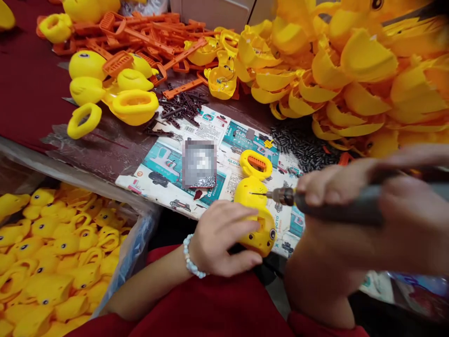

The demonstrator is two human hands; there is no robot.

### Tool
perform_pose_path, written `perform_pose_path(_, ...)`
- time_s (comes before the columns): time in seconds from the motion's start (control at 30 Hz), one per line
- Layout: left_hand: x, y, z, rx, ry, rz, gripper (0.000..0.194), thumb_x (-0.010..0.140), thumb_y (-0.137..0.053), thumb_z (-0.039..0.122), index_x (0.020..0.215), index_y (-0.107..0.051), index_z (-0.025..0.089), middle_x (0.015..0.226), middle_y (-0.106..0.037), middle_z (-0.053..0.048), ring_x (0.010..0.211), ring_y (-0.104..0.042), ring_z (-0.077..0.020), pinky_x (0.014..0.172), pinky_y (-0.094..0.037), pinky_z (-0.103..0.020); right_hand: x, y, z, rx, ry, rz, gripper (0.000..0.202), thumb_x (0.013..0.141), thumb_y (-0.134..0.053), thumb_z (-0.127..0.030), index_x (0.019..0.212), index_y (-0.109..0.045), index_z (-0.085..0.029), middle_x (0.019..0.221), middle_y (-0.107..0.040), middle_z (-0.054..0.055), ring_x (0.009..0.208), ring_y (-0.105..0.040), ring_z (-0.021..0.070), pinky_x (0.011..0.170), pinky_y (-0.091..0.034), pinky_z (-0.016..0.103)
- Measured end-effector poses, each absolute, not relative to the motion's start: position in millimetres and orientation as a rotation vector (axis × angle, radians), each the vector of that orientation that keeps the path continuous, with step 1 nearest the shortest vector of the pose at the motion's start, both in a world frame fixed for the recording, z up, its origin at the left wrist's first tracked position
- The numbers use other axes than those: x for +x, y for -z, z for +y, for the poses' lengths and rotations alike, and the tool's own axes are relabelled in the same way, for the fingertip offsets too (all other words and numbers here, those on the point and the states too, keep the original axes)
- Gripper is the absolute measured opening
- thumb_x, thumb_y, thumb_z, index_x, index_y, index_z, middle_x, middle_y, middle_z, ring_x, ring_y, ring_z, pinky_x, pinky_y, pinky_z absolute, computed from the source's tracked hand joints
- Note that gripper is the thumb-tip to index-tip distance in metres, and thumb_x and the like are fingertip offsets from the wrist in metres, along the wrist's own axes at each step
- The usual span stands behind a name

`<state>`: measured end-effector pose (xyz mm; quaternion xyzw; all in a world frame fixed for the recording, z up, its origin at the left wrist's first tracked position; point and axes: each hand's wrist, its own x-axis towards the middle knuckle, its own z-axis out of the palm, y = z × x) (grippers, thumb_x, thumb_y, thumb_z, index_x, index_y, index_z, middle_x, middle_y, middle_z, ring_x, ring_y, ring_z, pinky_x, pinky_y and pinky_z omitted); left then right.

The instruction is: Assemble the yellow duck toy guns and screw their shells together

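Note:
My left hand [224,238], with a beaded bracelet at the wrist, presses a yellow plastic toy duck [249,193] against the printed cardboard sheet. The duck has a ring-shaped handle with an orange piece inside it, and its eye faces the lower right. My right hand [336,196], partly blurred, is wrapped round a dark electric screwdriver [351,206]. The driver lies almost level, and its thin bit points left onto the duck's body. Whether a screw sits under the tip I cannot make out.
Printed cardboard [161,164] covers the work spot. Behind it lie dark screws [308,147], small dark plastic parts [184,107], orange plastic parts [140,35] and stacked yellow shells [336,89]. Yellow ducks [115,89] stand at left; a lined box [136,252] below holds many more.

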<state>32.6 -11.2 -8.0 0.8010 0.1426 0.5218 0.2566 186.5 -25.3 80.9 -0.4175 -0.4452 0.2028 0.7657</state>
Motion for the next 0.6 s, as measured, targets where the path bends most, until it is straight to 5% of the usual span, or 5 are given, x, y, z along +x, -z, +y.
perform_pose_path(0.13,48,13,-11,2.567,-1.254,0.082,0.032,0.093,-0.047,0.038,0.095,-0.065,0.011,0.104,-0.071,-0.008,0.104,-0.061,-0.0221,0.095,-0.045,-0.038,169,-89,10,-0.933,-0.398,-0.933,0.013,0.070,-0.051,-0.014,0.082,-0.049,-0.018,0.045,-0.046,-0.010,0.035,-0.042,0.0089,0.040,-0.042,0.026)
perform_pose_path(0.6,65,21,-9,2.560,-1.316,0.154,0.023,0.089,-0.053,0.031,0.084,-0.067,0.014,0.097,-0.072,-0.003,0.101,-0.060,-0.0186,0.093,-0.045,-0.037,167,-82,26,-1.043,-0.471,-0.836,0.018,0.062,-0.058,-0.014,0.078,-0.051,-0.019,0.065,-0.054,-0.006,0.036,-0.044,0.0056,0.038,-0.040,0.024)
